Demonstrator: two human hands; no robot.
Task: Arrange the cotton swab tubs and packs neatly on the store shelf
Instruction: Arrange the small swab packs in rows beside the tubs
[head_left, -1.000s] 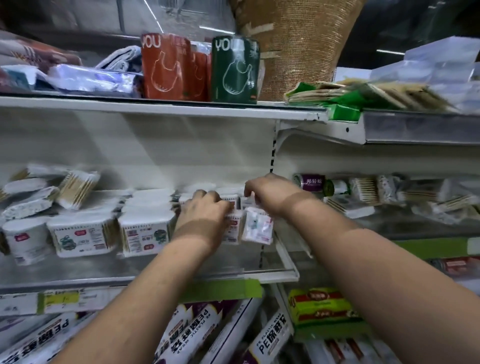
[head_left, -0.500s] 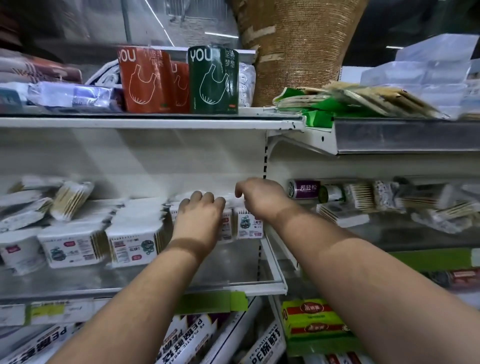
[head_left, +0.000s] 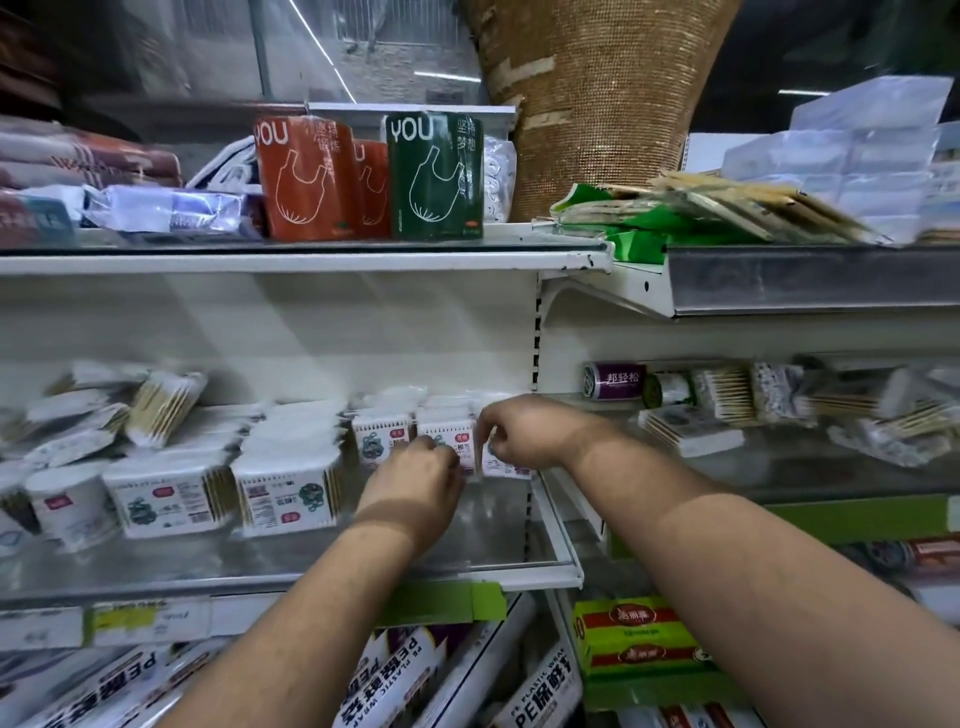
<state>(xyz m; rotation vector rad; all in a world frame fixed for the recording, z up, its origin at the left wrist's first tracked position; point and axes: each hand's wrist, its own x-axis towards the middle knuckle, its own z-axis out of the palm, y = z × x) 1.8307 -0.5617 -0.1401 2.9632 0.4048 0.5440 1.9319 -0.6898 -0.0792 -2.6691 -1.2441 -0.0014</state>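
Observation:
Small white cotton swab packs (head_left: 382, 434) stand in a row at the right end of the middle shelf (head_left: 291, 566). My left hand (head_left: 415, 480) touches the front of the middle small pack (head_left: 444, 434) with curled fingers. My right hand (head_left: 524, 434) pinches the rightmost small pack (head_left: 506, 465) beside the shelf upright. Larger flat swab packs (head_left: 288, 493) lie stacked to the left, with a round white tub (head_left: 70, 504) at the far left. Loose swab bags (head_left: 163, 402) lean behind them.
Orange and green bag rolls (head_left: 434, 176) stand on the upper shelf. The neighbouring shelf bay on the right holds more swab packs (head_left: 691, 426) and a purple roll (head_left: 615, 380). Plastic wrap boxes (head_left: 395, 680) and a green box (head_left: 641, 642) fill the shelf below.
Both hands have come forward and lower onto the fronts of the small packs. The tilted rightmost pack from a second ago now stands upright in the row.

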